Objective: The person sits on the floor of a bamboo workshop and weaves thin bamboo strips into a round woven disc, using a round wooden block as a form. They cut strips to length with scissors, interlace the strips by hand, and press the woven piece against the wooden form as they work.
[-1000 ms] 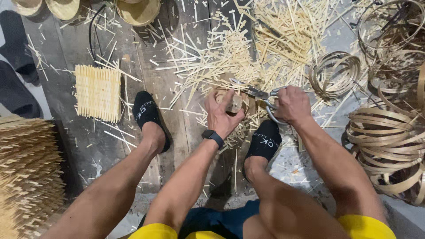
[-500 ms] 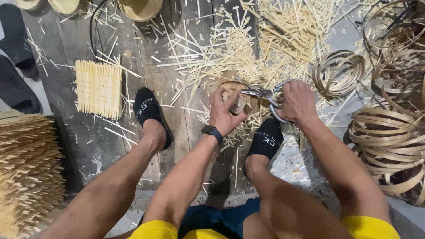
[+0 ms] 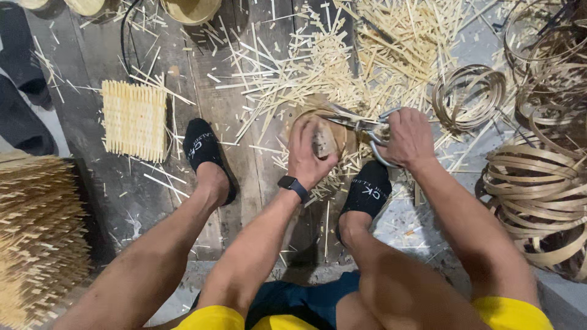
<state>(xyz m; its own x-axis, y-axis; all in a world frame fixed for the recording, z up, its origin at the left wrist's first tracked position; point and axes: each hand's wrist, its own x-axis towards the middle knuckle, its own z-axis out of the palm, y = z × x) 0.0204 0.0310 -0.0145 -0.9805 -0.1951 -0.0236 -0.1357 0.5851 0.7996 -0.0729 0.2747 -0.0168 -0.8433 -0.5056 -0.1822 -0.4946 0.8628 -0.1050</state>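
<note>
A seated person trims the edge of a small round woven bamboo piece (image 3: 321, 137) on a plank floor (image 3: 244, 159), between two feet in black socks (image 3: 205, 153). The left hand (image 3: 309, 156), a dark watch (image 3: 293, 185) at its wrist, is clasped over the piece, fingers spread across its face to pin it down. The right hand (image 3: 408, 137) is clenched through the handles of metal scissors (image 3: 358, 125), whose blades meet the piece's upper rim. Cut bamboo slivers (image 3: 342, 61) lie scattered just beyond it, a flat woven mat (image 3: 133, 120) lies well to the left and coils of bamboo strip (image 3: 538, 189) are stacked at the right. Clean trimming here seems to call for short snips close to the rim, the left hand turning the piece with its fingertips held clear of the blades.
</note>
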